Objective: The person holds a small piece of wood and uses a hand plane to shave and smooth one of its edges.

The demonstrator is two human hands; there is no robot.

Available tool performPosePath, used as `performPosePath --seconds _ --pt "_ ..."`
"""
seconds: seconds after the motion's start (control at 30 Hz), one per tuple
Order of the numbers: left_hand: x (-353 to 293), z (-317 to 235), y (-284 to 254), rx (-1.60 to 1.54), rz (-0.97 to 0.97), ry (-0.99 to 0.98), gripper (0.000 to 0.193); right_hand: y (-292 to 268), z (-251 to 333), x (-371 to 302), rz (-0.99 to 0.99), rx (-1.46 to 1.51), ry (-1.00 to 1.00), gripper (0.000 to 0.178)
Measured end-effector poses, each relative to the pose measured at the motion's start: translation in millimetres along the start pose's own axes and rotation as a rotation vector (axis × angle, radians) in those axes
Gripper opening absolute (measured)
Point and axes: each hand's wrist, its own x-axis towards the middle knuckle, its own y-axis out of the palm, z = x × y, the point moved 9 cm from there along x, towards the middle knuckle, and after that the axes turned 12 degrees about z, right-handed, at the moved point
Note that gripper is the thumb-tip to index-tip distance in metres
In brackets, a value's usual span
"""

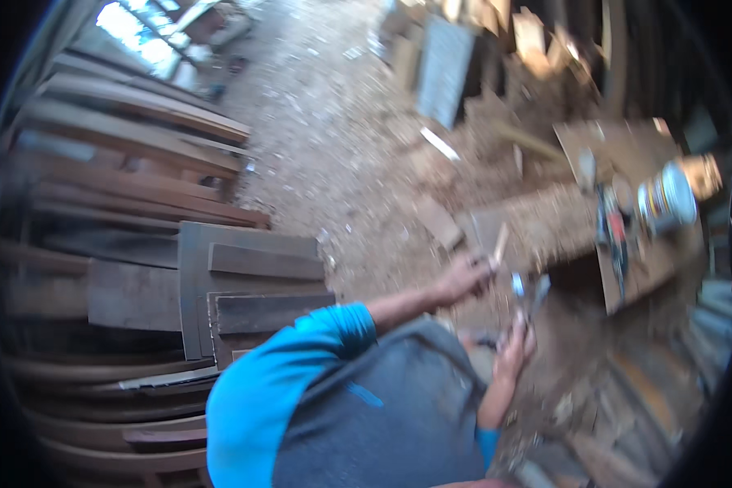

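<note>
Left of the bucket (668, 198), the left hand (468, 278) has its grip clamped on a stick (501, 242); below-left of the bucket, the right hand (515, 346) clamps a blurred tool (539, 294).

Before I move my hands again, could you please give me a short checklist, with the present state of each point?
1. Left hand holding the stick: ok.
2. Right hand gripping the shiny thing at its fingers: cannot tell, too blurred.
3. Hands apart from each other: ok, there is a gap between them.
4. Bucket resting on the board: ok, near the red tool.
5. Floor free of scraps: not ok, a white strip and small bits lie there.
</note>
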Motion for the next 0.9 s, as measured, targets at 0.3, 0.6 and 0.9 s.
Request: performPosePath --seconds 0.3,0.6,0.9 --pt "-72.0 -10.8 -24.4 0.115 -0.075 0.149 0.037 -2.6 10.4 -42.7 -0.052 0.164 0.012 0.038" --pt "-107.4 28.1 7.7 -0.112 -0.115 0.115 0.025 -56.7 -1.2 -97.9 0.05 0.124 -0.044 0.032" --pt "-98.0 56.9 29.4 -0.178 -0.077 0.008 0.025 -91.3 -12.2 -125.5 -0.01 0.053 -0.028 0.038"
